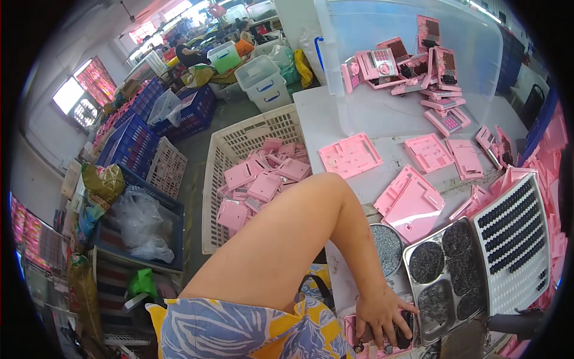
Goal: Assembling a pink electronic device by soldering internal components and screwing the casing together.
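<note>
My left hand [382, 316] reaches down at the lower edge, palm down with its fingers spread over a pink plastic housing [350, 328]. Dark parts [404, 330] show beneath and beside the fingertips. Just right of the hand lies a steel compartment tray [411, 263] with small dark screws or similar bits in its sections. A round dish [387, 246] of small silvery pieces sits behind the hand. Beyond it lie flat pink plastic panels [412, 206], two of them overlapping. My right hand is out of the picture.
A white ribbed tray [515, 245] with rows of black parts leans at right, above a dark cylindrical tool [515, 323]. A clear bin [412, 113] behind holds pink calculator-like devices [378, 64]. Left of the table stands a cream crate [210, 209] of pink parts. Farther off, people sit working.
</note>
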A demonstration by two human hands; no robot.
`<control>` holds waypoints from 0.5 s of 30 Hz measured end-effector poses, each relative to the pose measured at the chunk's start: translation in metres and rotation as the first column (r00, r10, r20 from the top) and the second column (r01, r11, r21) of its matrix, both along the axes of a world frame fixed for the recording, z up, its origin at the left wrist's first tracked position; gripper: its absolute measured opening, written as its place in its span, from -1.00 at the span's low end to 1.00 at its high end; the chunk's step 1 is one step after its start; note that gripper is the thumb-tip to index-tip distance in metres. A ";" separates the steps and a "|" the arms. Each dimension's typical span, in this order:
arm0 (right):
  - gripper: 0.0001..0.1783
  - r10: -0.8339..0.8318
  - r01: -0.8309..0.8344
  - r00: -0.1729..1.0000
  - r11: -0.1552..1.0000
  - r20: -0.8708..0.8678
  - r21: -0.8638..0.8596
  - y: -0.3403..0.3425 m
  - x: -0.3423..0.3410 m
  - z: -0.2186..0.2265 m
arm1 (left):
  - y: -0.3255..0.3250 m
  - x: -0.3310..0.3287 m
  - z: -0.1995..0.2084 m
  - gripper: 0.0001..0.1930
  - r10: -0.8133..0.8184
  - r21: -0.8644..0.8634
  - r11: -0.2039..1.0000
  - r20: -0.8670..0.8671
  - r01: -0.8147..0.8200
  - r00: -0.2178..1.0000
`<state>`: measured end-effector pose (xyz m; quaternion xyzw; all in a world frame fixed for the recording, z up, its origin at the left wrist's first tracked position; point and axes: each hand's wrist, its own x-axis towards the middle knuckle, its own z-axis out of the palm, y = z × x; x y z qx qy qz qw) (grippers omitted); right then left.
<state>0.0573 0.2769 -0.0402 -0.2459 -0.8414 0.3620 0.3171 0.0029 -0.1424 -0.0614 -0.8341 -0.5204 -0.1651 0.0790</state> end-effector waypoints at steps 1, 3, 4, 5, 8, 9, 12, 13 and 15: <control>-0.57 0.008 -0.009 1.000 0.998 -0.019 -0.067 -0.011 0.005 0.000 | -0.001 0.000 0.002 -0.28 0.001 0.001 1.000 0.000 -0.001 1.000; -0.57 0.036 -0.048 0.998 0.974 -0.058 -0.219 -0.035 0.013 -0.002 | -0.005 0.006 0.002 -0.29 0.019 0.003 1.000 0.025 -0.019 1.000; -0.57 0.025 -0.050 0.996 0.956 -0.088 -0.290 -0.043 0.022 -0.005 | -0.005 0.003 0.000 -0.29 0.009 0.011 1.000 0.031 -0.010 0.999; -0.57 0.019 -0.061 0.993 0.933 -0.120 -0.355 -0.049 0.031 -0.005 | -0.004 0.002 0.000 -0.30 0.002 0.020 1.000 0.038 -0.003 0.999; -0.58 -0.012 -0.113 0.976 0.826 -0.217 -0.552 -0.066 0.050 -0.011 | -0.003 -0.001 0.002 -0.31 -0.017 0.007 1.000 0.048 0.017 0.999; -0.58 -0.016 -0.145 0.968 0.779 -0.250 -0.610 -0.071 0.057 -0.012 | -0.004 0.001 0.002 -0.31 -0.016 0.002 1.000 0.064 0.016 0.998; -0.58 -0.033 -0.245 0.941 0.624 -0.338 -0.742 -0.079 0.072 -0.017 | -0.007 0.004 0.002 -0.30 -0.014 -0.001 1.000 0.096 0.014 0.995; -0.58 -0.037 -0.273 0.933 0.578 -0.359 -0.769 -0.082 0.077 -0.018 | -0.008 0.003 0.002 -0.30 -0.012 0.006 1.000 0.097 0.011 0.995; -0.58 -0.060 -0.329 0.913 0.479 -0.404 -0.814 -0.084 0.087 -0.020 | -0.008 0.003 0.002 -0.29 -0.012 0.019 1.000 0.094 0.010 0.996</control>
